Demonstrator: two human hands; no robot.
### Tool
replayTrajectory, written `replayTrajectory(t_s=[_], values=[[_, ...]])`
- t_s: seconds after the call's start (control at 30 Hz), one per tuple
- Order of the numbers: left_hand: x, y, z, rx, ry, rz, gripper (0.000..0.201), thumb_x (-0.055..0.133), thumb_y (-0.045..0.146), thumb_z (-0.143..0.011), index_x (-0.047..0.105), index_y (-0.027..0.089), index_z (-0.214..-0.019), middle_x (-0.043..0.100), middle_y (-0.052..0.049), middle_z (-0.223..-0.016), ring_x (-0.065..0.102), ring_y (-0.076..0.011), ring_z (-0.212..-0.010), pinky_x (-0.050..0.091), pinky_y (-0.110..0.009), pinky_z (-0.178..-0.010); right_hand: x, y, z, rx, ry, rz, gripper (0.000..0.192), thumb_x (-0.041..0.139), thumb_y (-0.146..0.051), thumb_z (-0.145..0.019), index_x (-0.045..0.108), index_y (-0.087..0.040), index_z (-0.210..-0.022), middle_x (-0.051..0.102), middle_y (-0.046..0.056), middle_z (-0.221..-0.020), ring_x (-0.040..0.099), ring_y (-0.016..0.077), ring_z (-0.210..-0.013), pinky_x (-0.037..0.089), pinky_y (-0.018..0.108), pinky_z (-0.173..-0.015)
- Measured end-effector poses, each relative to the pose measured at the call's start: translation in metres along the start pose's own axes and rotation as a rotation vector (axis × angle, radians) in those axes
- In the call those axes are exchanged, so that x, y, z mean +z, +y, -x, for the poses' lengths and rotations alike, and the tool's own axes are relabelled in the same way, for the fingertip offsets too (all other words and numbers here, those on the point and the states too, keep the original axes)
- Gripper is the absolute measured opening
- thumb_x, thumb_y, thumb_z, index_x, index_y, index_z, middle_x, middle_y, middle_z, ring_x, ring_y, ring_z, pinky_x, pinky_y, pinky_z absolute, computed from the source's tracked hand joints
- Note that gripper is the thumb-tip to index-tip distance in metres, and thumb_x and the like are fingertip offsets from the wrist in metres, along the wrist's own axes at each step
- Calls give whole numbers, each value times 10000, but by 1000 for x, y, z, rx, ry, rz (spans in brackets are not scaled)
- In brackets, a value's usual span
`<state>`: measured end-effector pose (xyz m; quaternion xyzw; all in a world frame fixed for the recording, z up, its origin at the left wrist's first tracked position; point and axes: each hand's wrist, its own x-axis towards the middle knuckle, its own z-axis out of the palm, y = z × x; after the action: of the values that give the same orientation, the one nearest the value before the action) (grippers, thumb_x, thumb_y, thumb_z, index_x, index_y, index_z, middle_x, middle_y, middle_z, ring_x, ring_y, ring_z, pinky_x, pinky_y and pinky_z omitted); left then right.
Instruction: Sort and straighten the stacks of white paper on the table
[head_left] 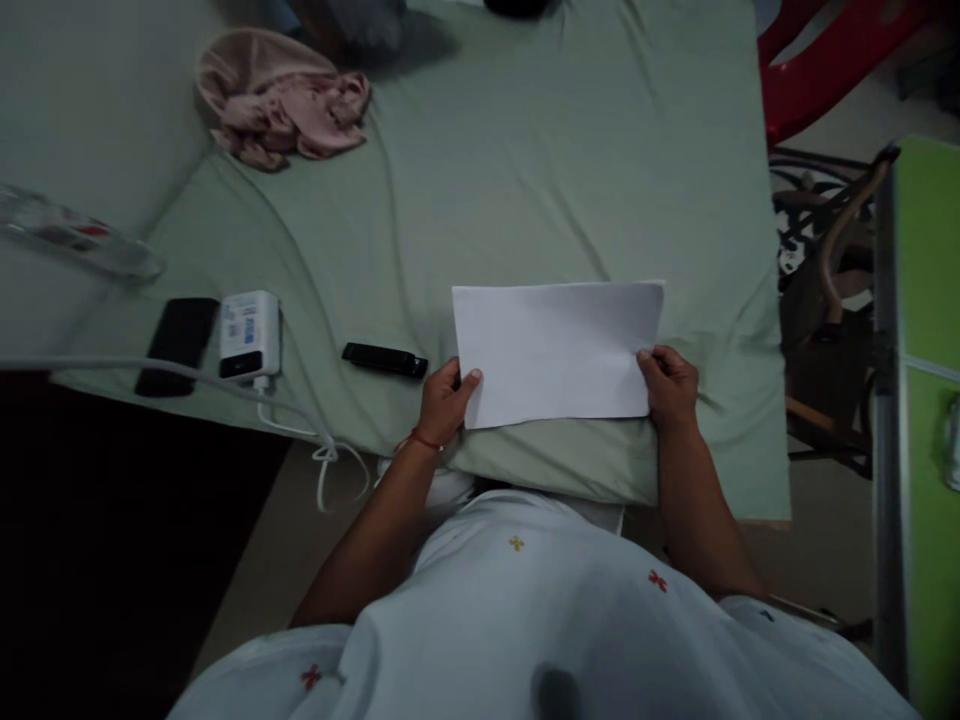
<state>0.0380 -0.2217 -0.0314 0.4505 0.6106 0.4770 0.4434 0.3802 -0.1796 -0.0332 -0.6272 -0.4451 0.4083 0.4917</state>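
Observation:
A blank white sheet of paper (559, 350) is held between my two hands, over the near edge of the green cloth. My left hand (448, 400) grips its left edge, thumb on top and fingers hidden beneath. At the right edge, my right hand (671, 382) pinches the paper the same way. A second edge shows at the paper's top right corner, but I cannot tell whether there is more than one sheet. Just left of my left hand lies a black stapler-like object (385, 360).
The green cloth (480, 200) covers a table. To the left are a black phone (178, 345), a white power bank (250, 335) with a cable, and a plastic bottle (79, 235). Pink fabric (289, 105) lies far left. A red chair (840, 70) and green table (930, 270) stand right.

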Motion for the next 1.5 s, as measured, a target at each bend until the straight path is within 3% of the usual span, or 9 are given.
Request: replayTrajectory(t_s=[0.17, 0.27, 0.53, 0.73, 0.93, 1.13, 1.27, 1.5], values=[[-1, -2, -3, -21, 31, 234, 368, 783, 425, -719, 702, 176, -977, 731, -12, -798, 674, -180, -749, 513, -278, -726, 1, 4, -4, -33, 49, -46, 291, 747, -481, -743, 668, -211, -816, 562, -45, -666, 445, 109, -589, 375, 247, -563], [-1, -6, -5, -44, 26, 265, 364, 800, 402, -693, 696, 185, -967, 677, 21, -717, 626, -154, -674, 480, -259, -671, 1, 6, -6, -37, 77, -111, 297, 777, -477, -713, 666, -211, -786, 537, -50, -636, 410, 102, -565, 337, 247, -532], [-4, -10, -9, 40, 90, 5, 313, 731, 481, -819, 613, 201, -749, 480, 47, -632, 399, -111, -588, 328, -250, -561, 1, 6, -8, -47, 101, -193, 290, 811, -445, -692, 678, -201, -772, 551, -45, -665, 419, 95, -585, 336, 241, -545], [-7, -8, -4, 1, -160, 12, 338, 785, 493, -759, 663, 188, -839, 590, 27, -686, 488, -124, -625, 380, -246, -598, 0, 5, -12, -41, 158, -248, 344, 820, -472, -655, 615, -209, -736, 515, -53, -637, 414, 100, -578, 335, 246, -540], [-6, -6, -5, 48, -56, -132, 459, 671, 547, -868, 504, 201, -617, 396, 47, -563, 341, -109, -557, 260, -250, -522, 1, 5, -12, -47, 151, -154, 365, 788, -513, -695, 586, -211, -722, 447, -51, -631, 366, 101, -575, 292, 253, -523], [-8, -8, -4, 76, -114, -152, 377, 711, 525, -841, 572, 206, -696, 460, 48, -572, 392, -119, -564, 310, -248, -543, 1, 4, -13, -54, 188, -168, 394, 782, -542, -684, 566, -213, -714, 462, -46, -644, 372, 103, -595, 318, 252, -534], [-7, -4, -3, 67, -87, -196, 446, 606, 557, -916, 545, 205, -648, 495, 28, -553, 416, -128, -562, 318, -259, -539, 2, 2, -11, -53, 176, -183, 399, 787, -546, -690, 563, -217, -716, 456, -50, -630, 385, 106, -589, 347, 257, -542], [-7, 4, -2, 70, -81, -176, 500, 601, 621, -889, 473, 215, -625, 415, 42, -554, 364, -120, -556, 283, -271, -533, 1, 5, -12, -31, 178, -218, 408, 810, -553, -672, 613, -205, -749, 516, -44, -656, 403, 102, -596, 348, 251, -538]])
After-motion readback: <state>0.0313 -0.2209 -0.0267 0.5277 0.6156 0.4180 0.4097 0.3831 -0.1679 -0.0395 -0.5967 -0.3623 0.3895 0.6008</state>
